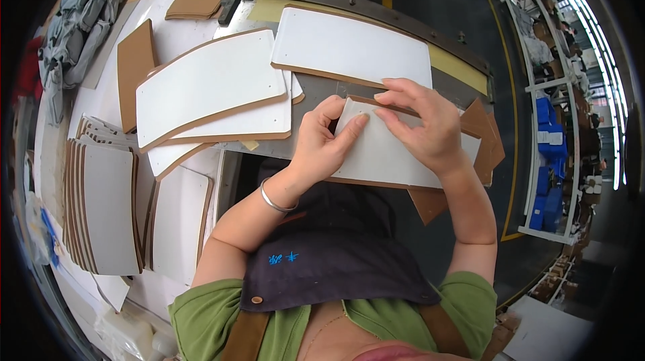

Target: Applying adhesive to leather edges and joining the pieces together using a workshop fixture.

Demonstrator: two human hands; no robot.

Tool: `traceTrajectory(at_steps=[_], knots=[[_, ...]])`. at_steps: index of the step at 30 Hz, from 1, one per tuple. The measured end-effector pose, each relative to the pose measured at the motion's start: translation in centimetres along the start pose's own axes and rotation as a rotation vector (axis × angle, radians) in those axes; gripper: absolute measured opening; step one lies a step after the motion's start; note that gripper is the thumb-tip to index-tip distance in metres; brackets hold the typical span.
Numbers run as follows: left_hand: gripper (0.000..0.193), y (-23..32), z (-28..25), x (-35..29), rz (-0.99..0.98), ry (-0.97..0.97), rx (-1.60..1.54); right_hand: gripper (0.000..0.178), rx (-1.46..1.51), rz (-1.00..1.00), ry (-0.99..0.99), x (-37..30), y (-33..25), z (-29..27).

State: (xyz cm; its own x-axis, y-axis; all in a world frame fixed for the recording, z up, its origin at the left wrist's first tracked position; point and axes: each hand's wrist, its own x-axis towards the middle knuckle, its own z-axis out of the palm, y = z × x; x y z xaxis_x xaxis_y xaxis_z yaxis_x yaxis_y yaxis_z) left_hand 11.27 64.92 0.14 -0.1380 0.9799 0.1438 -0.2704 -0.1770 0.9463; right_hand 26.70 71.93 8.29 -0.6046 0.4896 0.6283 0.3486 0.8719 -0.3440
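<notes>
A white panel with a brown edge [386,149] lies in front of me at the near side of the workbench. My left hand [322,132] grips its left end, thumb pressed flat on the white face and fingers curled behind the rim. My right hand [426,122] is bent over the far edge of the same panel, with thumb and fingers close together at the brown border. Its fingertips partly hide what they pinch. Beyond my hands is another white panel [353,45]. To the left, several curved white panels [211,85] overlap in a loose pile.
Several panels [111,206] stand upright in a row at the left. Brown board pieces [480,136] stick out beneath the held panel on the right. A metal bar [353,2] runs along the bench's far edge. Shelving with blue bins [551,139] stands across the aisle.
</notes>
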Motion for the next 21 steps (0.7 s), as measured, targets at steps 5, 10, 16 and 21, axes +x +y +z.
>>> traceTrajectory(at_steps=[5,10,16,21], knots=[[0.016,0.0,-0.4,-0.1,0.034,-0.007,0.075,0.04,-0.024,0.007,-0.077,-0.1,-0.3,0.5],[0.017,0.0,-0.6,-0.3,0.113,-0.01,0.207,0.039,-0.119,0.008,-0.145,0.3,-1.1,0.6],[0.012,0.3,-0.6,-0.2,0.138,-0.005,0.289,0.038,-0.148,-0.096,-0.098,-0.2,-0.5,1.7],[0.01,0.1,-0.6,-0.1,0.158,0.012,0.28,0.035,-0.138,-0.087,-0.046,0.1,-0.7,1.9]])
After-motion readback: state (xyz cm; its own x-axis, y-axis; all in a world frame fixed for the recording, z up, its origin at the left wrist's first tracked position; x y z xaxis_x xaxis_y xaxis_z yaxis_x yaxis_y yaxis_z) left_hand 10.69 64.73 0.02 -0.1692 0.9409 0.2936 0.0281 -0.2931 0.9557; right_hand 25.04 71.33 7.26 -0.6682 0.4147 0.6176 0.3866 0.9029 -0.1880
